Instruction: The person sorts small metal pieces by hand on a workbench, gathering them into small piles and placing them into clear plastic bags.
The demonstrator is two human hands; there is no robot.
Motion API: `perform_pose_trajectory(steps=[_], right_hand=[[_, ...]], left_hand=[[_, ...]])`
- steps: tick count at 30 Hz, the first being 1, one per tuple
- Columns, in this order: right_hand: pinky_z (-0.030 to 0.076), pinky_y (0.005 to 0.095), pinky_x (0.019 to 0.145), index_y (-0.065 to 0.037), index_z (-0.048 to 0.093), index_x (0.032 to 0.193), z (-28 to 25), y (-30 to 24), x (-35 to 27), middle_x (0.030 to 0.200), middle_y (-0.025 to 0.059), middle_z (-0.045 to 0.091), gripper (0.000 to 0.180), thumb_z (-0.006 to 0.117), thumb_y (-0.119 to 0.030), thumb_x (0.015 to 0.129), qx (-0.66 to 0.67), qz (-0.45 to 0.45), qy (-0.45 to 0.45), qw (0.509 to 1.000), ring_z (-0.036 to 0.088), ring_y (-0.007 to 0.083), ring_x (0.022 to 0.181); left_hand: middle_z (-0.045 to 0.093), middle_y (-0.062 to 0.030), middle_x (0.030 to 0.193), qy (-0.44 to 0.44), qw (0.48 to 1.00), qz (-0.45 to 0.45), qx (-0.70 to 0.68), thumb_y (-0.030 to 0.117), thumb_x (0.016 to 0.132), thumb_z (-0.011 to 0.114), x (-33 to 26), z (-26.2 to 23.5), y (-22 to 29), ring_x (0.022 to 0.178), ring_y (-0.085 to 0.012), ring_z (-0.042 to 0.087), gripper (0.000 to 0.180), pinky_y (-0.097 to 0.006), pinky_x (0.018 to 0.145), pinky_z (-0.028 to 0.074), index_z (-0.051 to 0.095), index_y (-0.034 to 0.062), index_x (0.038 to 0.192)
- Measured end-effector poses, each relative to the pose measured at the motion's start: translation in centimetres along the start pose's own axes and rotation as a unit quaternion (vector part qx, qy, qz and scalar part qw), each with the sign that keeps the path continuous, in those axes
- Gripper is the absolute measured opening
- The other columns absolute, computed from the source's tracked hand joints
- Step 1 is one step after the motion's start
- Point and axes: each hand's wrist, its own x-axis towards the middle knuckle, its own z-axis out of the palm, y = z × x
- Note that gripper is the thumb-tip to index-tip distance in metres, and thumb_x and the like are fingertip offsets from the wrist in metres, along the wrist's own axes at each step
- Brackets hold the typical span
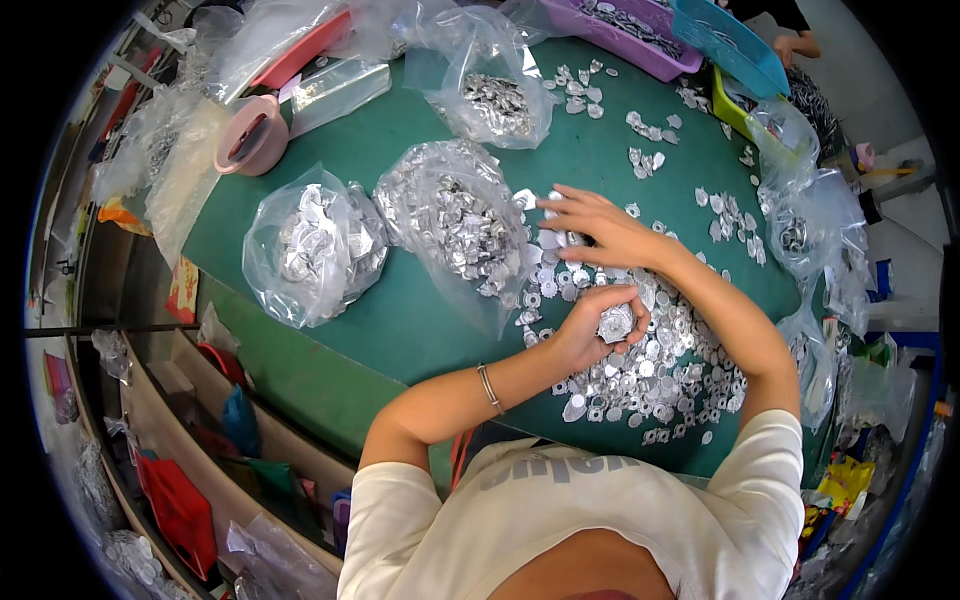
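My left hand (pixel 590 325), with a bracelet on the wrist, is closed around a small stack of silvery metal pieces (pixel 616 323). My right hand (pixel 610 230) is just beyond it, fingers spread and slightly blurred, over the far edge of a loose pile of flat, scalloped metal pieces (pixel 660 375). Some pieces lie beneath its fingers; no grip on any of them shows. Left of the right hand, a clear plastic bag (pixel 465 215) full of similar silvery pieces lies with its mouth toward the pile.
Two more filled clear bags, one on the left (pixel 315 245) and one at the back (pixel 497 100), rest on the green tabletop (pixel 400 335). A pink bucket (pixel 252 135) stands at far left. Purple (pixel 630 40) and blue (pixel 735 45) bins line the back right, near another person's hand (pixel 797 45).
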Motion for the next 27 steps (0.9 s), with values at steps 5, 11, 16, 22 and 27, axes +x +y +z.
perform_pose_trajectory(steps=[5, 11, 16, 22, 27], right_hand=[[0.027, 0.0432, 0.103, -0.005, 0.058, 0.112, -2.7, -1.2, -5.9, 0.129, 0.0107, 0.049, 0.037, 0.064, -0.020, 0.078, 0.102, 0.005, -0.091, 0.991, 0.039, 0.0308, 0.124], [0.027, 0.0423, 0.104, -0.005, 0.049, 0.123, 1.4, -1.1, 1.3, 0.134, 0.0136, 0.042, 0.048, 0.062, -0.019, 0.080, 0.025, 0.044, 0.117, 0.992, 0.034, 0.0303, 0.128], [0.026, 0.0461, 0.105, -0.007, 0.036, 0.134, 2.8, -1.5, 2.0, 0.140, 0.0120, 0.033, 0.059, 0.059, -0.023, 0.082, -0.037, 0.022, 0.025, 0.999, 0.026, 0.0300, 0.132], [0.030, 0.0444, 0.102, -0.009, 0.051, 0.121, -1.0, -4.0, -6.0, 0.132, 0.0099, 0.044, 0.044, 0.060, -0.020, 0.080, -0.017, -0.068, -0.052, 0.996, 0.038, 0.0287, 0.125], [0.032, 0.0420, 0.101, -0.006, 0.059, 0.109, -1.6, -3.0, -7.4, 0.125, 0.0097, 0.051, 0.033, 0.062, -0.017, 0.078, 0.073, 0.037, 0.014, 0.997, 0.042, 0.0310, 0.122]], left_hand=[[0.055, -0.0103, 0.066, -0.071, 0.994, -0.049, 0.068, 0.028, 0.089, 0.051, -0.3, 0.8, 0.2, 0.049, -0.0144, 0.048, 0.029, -0.024, 0.034, 0.029, 0.051, 0.0069, 0.069], [0.055, -0.0129, 0.062, -0.105, 0.988, -0.070, 0.089, 0.030, 0.091, 0.049, -0.3, 1.1, -0.1, 0.042, -0.0138, 0.047, 0.036, -0.022, 0.028, 0.026, 0.048, 0.0080, 0.063], [0.055, -0.0145, 0.061, -0.104, 0.991, -0.035, 0.076, 0.030, 0.092, 0.048, -0.4, 0.8, 0.4, 0.040, -0.0146, 0.047, 0.039, -0.023, 0.027, 0.027, 0.043, 0.0099, 0.059], [0.053, -0.0144, 0.058, -0.095, 0.994, -0.040, 0.044, 0.032, 0.093, 0.045, -0.6, 1.2, 0.4, 0.040, -0.0150, 0.047, 0.038, -0.022, 0.026, 0.027, 0.044, 0.0100, 0.062], [0.055, -0.0146, 0.059, -0.138, 0.986, -0.058, 0.074, 0.032, 0.094, 0.045, -0.7, 1.3, -0.6, 0.041, -0.0155, 0.049, 0.039, -0.022, 0.027, 0.029, 0.045, 0.0097, 0.062]])
